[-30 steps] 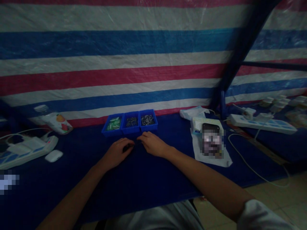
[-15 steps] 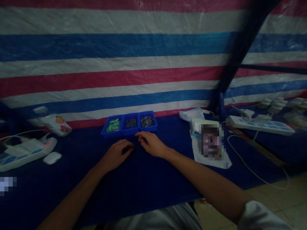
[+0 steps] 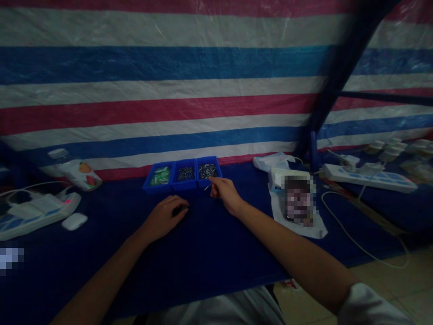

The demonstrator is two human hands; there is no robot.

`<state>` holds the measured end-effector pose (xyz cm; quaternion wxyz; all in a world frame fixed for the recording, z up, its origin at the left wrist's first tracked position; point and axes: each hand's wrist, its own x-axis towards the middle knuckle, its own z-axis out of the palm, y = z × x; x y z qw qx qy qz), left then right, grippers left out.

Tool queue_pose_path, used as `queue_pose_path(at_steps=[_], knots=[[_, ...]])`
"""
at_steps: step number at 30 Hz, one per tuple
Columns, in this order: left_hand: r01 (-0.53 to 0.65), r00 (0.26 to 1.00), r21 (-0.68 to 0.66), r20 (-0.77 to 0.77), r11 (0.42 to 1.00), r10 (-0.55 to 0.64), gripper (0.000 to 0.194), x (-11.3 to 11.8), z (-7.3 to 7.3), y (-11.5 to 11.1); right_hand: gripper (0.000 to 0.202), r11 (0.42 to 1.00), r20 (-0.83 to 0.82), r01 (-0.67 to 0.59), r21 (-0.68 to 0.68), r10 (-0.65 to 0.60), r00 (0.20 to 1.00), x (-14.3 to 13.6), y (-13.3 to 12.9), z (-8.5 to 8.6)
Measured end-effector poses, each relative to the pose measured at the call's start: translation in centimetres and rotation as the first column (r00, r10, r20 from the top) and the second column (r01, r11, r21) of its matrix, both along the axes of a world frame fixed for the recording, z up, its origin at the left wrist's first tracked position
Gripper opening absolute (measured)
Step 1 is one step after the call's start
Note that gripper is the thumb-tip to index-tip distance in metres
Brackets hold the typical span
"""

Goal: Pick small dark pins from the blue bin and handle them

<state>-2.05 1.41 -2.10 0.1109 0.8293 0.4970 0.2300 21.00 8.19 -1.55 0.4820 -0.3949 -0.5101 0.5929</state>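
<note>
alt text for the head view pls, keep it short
Over a dark blue table, the right hand pinches a small metal pin beside the rightmost of three blue bins; the left hand rests on the cloth over a small dark part. A striped tarp hangs behind, with power strips at both sides.

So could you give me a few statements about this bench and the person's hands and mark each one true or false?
1. Three blue bins sit in a row against the striped sheet. True.
2. The right hand lies flat on the cloth, far from the bins. False: it is raised at the rightmost bin, pinching a small metal pin.
3. The left hand rests on the blue cloth over a small dark part. True.
4. The leftmost bin holds dark metal pieces. False: its contents are pale green.
</note>
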Motion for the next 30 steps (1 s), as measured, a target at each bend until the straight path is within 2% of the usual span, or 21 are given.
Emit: queue_pose_path(at_steps=[4, 8, 11, 14, 17, 18, 20, 22, 24, 25, 27, 30], knots=[[-0.004, 1.0, 0.0, -0.003, 1.0, 0.004, 0.022, 0.0, 0.1, 0.0, 0.042, 0.997, -0.021, -0.026, -0.071, 0.024, 0.999, 0.1, -0.2, 0.3], [-0.015, 1.0, 0.019, -0.015, 1.0, 0.016, 0.023, 0.0, 0.1, 0.0, 0.036, 0.995, 0.037, -0.073, -0.066, 0.075, 0.996, -0.2, -0.4, 0.4], [-0.015, 1.0, 0.024, -0.012, 1.0, 0.015, 0.022, 0.1, 0.1, 0.0, 0.025, 0.995, 0.148, -0.097, 0.019, 0.094, 0.985, -0.5, -1.0, 0.9], [-0.012, 1.0, 0.017, -0.007, 1.0, 0.012, 0.022, 0.1, 0.1, 0.0, 0.013, 0.977, 0.279, -0.146, 0.158, 0.098, 0.955, 0.1, -2.7, 2.3], [-0.006, 1.0, 0.005, -0.001, 1.0, 0.006, 0.022, -0.1, 0.1, -0.1, 0.016, 0.934, 0.396, -0.229, 0.275, 0.107, 0.912, 2.8, -5.8, 3.9], [-0.004, 1.0, 0.005, 0.001, 1.0, 0.004, 0.023, -0.1, 0.0, -0.1, 0.019, 0.917, 0.446, -0.237, 0.32, 0.074, 0.892, 4.3, -6.9, 4.2], [-0.004, 1.0, 0.007, 0.004, 1.0, 0.004, 0.022, -0.2, -0.1, 0.0, 0.022, 0.829, 0.611, -0.213, 0.516, -0.183, 0.77, 8.0, -8.9, 4.0], [-0.008, 1.0, 0.009, 0.002, 1.0, 0.008, 0.022, -0.2, -0.2, 0.0, 0.028, 0.761, 0.619, -0.069, 0.645, -0.467, 0.631, 12.1, -10.2, 2.7], [-0.012, 1.0, 0.007, -0.002, 1.0, 0.012, 0.022, -0.2, -0.3, 0.1, 0.036, 0.671, 0.587, 0.049, 0.74, -0.679, 0.441, 16.0, -10.8, 1.0], [-0.013, 1.0, 0.005, -0.003, 1.0, 0.013, 0.022, -0.2, -0.4, 0.1, 0.042, 0.648, 0.584, 0.084, 0.757, -0.73, 0.355, 17.6, -10.9, 0.1], [-0.016, 1.0, 0.002, -0.002, 1.0, 0.016, 0.022, -0.2, -0.4, 0.2, 0.053, 0.624, 0.586, 0.095, 0.776, -0.768, 0.257, 19.8, -10.8, -1.3], [-0.018, 1.0, 0.001, -0.003, 1.0, 0.018, 0.023, -0.4, -0.5, 0.3, 0.064, 0.638, 0.618, 0.05, 0.769, -0.76, 0.201, 20.8, -10.5, -2.3]])
